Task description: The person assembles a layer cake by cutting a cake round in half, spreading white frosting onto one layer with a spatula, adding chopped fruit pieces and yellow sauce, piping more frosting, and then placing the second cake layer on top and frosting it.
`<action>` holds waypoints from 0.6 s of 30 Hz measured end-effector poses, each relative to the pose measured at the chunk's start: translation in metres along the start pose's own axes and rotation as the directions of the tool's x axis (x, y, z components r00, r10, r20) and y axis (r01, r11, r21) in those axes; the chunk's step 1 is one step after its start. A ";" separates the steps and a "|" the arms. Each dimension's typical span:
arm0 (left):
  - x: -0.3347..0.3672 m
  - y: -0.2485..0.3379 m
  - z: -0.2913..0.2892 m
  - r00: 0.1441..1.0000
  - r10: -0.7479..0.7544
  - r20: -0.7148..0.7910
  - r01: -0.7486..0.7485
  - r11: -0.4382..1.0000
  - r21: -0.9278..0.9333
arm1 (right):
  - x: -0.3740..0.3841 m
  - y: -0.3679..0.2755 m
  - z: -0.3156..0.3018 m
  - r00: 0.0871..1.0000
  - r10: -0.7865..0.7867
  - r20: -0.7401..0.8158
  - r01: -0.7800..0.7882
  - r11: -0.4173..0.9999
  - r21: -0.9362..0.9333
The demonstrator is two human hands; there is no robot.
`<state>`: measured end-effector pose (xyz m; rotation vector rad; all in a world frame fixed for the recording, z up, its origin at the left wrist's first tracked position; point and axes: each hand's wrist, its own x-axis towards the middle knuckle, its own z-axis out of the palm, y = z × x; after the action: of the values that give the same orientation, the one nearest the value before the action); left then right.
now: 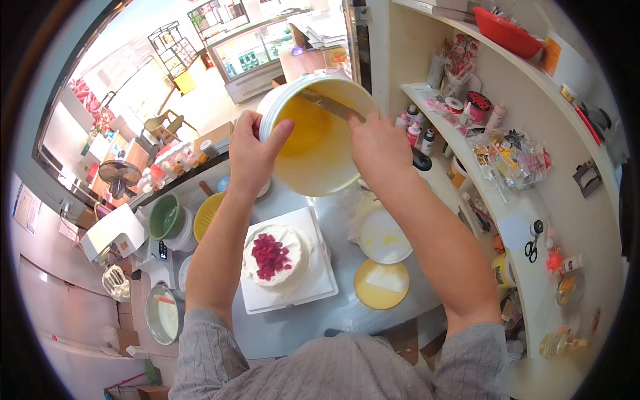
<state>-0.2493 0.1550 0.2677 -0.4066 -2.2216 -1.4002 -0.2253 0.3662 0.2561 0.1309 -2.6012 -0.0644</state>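
My left hand (257, 152) grips the rim and side of a white round tub (320, 180), thumb over the edge. The tub is tipped so its mouth faces me, with a smooth yellow filling (300, 133) along its inner left. A metal spatula (337, 107) is closed in my right hand (380, 147); its blade reaches into the tub and its black handle shows beyond my wrist. Below, on a white square board (320, 288), sits a round cake (301, 260) covered in white cream. Dark red fruit pieces (270, 257) are heaped on top of it.
Right of the cake lie a white lid (383, 233) with yellow smears and a yellow round board (373, 298). At left stand a green bowl (167, 217), a yellow basket (210, 217) and a metal bowl (165, 320) of white cream. Packed shelves (453, 140) line the right wall.
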 end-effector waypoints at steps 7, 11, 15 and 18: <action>-0.060 0.008 -0.082 0.993 0.089 -0.078 -0.076 0.984 0.162 | -0.065 -0.070 -0.023 0.988 -0.061 0.142 0.032 0.980 0.195; -0.076 0.014 -0.109 0.985 0.151 -0.085 -0.136 0.977 0.162 | -0.051 -0.099 -0.066 0.997 0.032 0.075 -0.054 0.948 0.315; -0.092 0.021 -0.138 0.978 0.160 -0.131 -0.143 0.981 0.132 | -0.083 -0.141 -0.058 0.995 -0.083 0.048 0.069 0.967 0.243; -0.102 0.013 -0.159 0.967 0.209 -0.148 -0.177 0.962 0.207 | -0.093 -0.141 -0.063 0.989 -0.072 0.130 0.029 0.952 0.304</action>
<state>-0.1199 0.0181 0.2798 -0.4093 -2.0927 -1.0665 -0.1025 0.2342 0.2526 0.3135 -2.7321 0.3186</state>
